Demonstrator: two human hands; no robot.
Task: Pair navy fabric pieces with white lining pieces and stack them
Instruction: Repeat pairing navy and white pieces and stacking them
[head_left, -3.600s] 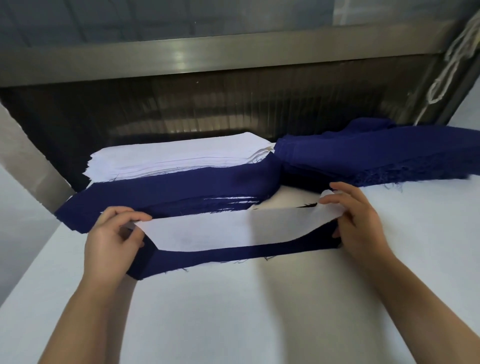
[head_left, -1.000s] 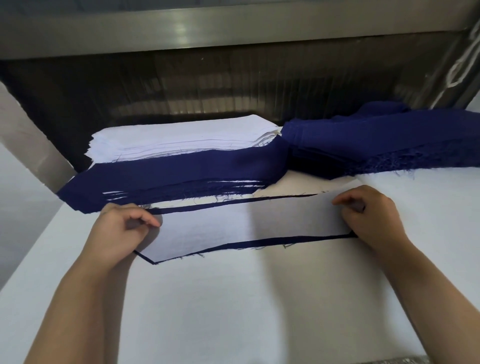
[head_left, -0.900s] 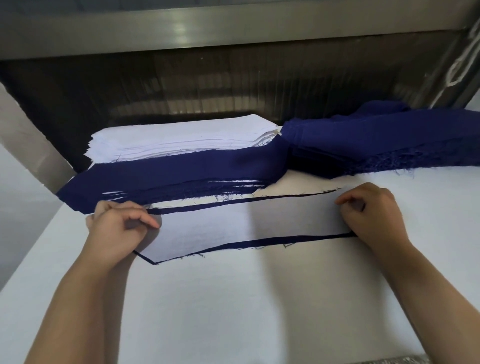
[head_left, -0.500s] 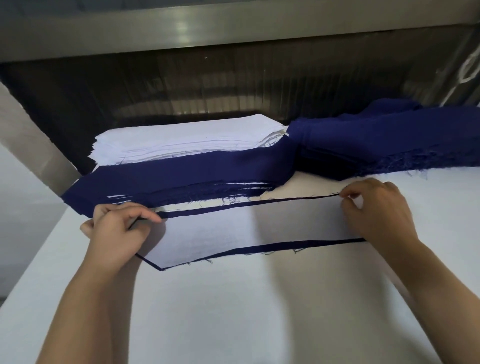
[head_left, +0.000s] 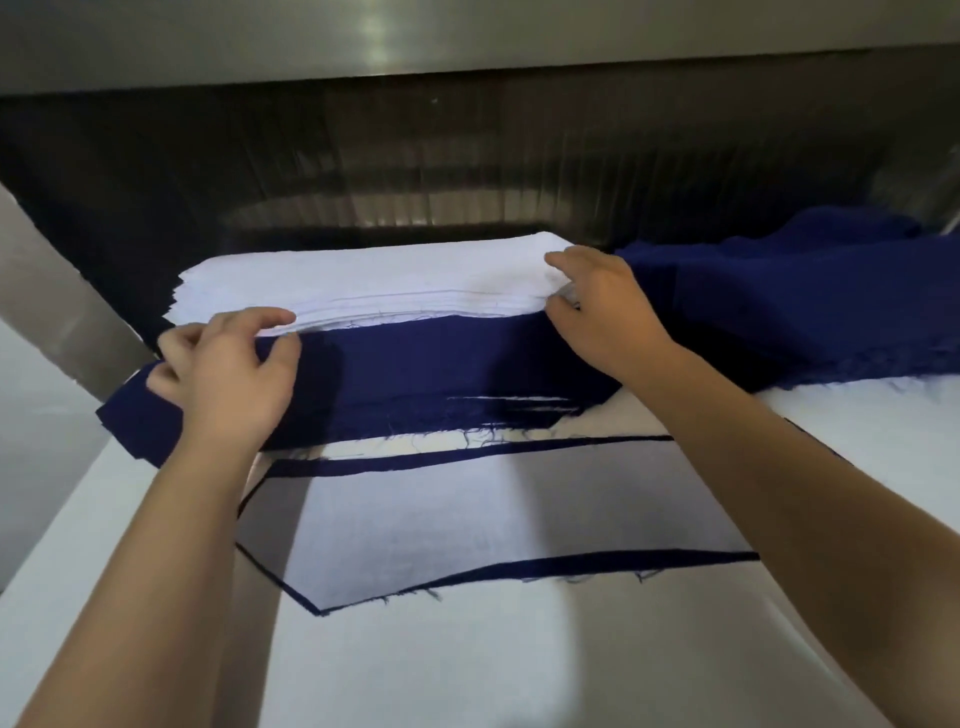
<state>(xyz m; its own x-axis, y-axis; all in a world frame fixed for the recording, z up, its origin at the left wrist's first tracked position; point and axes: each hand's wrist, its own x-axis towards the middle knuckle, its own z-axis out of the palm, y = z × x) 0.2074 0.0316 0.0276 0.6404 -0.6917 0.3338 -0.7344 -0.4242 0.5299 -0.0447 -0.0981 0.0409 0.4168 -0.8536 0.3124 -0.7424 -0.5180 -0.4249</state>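
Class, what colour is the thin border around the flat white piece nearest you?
Thin fabric border is navy blue; head view shows it best.

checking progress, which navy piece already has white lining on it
The single flat navy piece nearest the person: white lining covers it, leaving only navy edges showing.

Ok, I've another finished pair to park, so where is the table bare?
Bare white table in front of the flat white-lined navy piece, and a strip to its right, below the heaped navy fabric. Crowded at the back: white lining stack, navy stack, left hand, right hand.
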